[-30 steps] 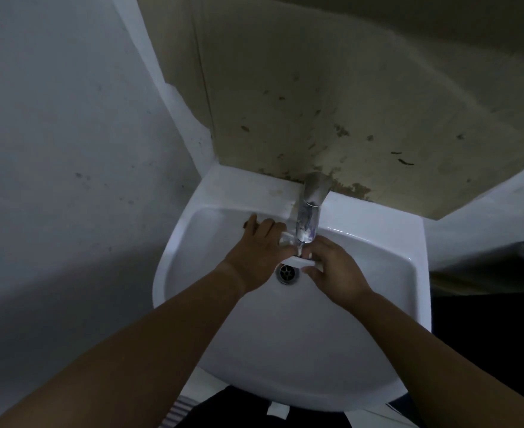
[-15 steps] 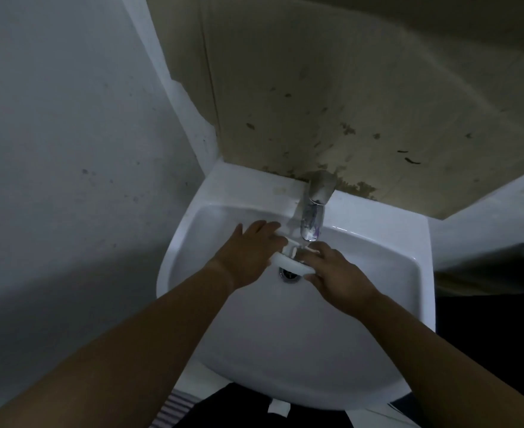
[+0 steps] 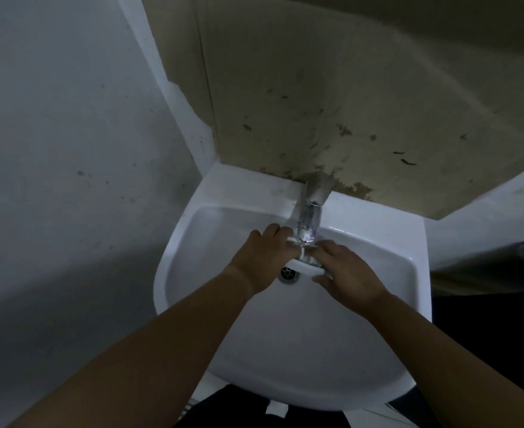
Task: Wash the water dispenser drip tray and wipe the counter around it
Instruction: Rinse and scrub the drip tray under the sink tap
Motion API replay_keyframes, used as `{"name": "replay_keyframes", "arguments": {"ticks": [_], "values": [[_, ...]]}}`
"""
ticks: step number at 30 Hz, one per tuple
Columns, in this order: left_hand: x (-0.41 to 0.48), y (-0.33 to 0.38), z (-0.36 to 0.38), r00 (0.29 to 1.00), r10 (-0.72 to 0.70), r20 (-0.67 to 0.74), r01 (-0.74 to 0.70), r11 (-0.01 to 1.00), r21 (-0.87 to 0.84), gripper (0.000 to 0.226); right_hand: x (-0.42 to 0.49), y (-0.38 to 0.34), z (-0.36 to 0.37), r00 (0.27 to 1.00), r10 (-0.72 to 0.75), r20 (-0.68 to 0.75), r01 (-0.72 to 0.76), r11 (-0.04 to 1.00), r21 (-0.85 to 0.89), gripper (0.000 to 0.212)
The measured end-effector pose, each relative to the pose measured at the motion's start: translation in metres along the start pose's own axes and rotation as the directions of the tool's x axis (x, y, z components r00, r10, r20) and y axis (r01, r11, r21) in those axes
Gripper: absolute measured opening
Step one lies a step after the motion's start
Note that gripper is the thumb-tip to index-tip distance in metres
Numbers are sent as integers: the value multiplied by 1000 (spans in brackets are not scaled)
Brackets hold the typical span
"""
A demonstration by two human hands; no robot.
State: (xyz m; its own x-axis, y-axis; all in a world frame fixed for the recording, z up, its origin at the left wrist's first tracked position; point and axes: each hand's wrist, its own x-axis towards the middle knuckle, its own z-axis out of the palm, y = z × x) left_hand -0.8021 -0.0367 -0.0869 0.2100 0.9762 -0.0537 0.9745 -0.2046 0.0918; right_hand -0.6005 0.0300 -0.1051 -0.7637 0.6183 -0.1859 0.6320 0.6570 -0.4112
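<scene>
A small white drip tray (image 3: 304,266) is held over the bowl of a white sink (image 3: 304,350), right under the spout of a chrome tap (image 3: 311,208). Water runs from the spout onto the tray. My left hand (image 3: 262,257) grips the tray's left end. My right hand (image 3: 347,274) grips its right end, fingers over the top. Most of the tray is hidden by my fingers. The metal drain (image 3: 288,274) shows just below the tray.
A grey wall (image 3: 69,149) stands close on the left. Behind the sink is a stained beige panel (image 3: 331,103). A dark bin or cabinet (image 3: 486,304) sits at the right of the sink.
The tray has come up into view between my hands under the running water, and my right hand has shifted slightly right. The camera has tilted a little.
</scene>
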Motion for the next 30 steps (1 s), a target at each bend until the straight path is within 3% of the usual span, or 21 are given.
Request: {"name": "replay_keyframes", "arguments": {"ticks": [9, 13, 17, 23, 26, 30], "values": [[-7, -11, 6, 999, 7, -41, -10, 997, -72, 57, 3, -4, -3, 999, 6, -41, -3, 997, 81, 63], [-5, -13, 4, 998, -63, 30, 66, 993, -100, 46, -1, -4, 3, 996, 80, 25, -82, 993, 89, 73], [-3, -10, 6, 994, -98, 37, 100, 994, -46, 41, -1, -6, 7, 997, -14, 72, 17, 999, -37, 71], [-6, -7, 8, 996, -85, -8, 84, 992, -93, 32, 2, -4, 1, 996, -86, 37, 89, 993, -82, 58], [-2, 1, 7, 998, -62, -9, 60, 984, -170, 31, 2, -4, -5, 995, -104, 0, 103, 991, -80, 45], [7, 5, -1, 989, -137, 49, 146, 937, -318, 33, -3, -2, -6, 998, -56, -3, 55, 994, -94, 53]]}}
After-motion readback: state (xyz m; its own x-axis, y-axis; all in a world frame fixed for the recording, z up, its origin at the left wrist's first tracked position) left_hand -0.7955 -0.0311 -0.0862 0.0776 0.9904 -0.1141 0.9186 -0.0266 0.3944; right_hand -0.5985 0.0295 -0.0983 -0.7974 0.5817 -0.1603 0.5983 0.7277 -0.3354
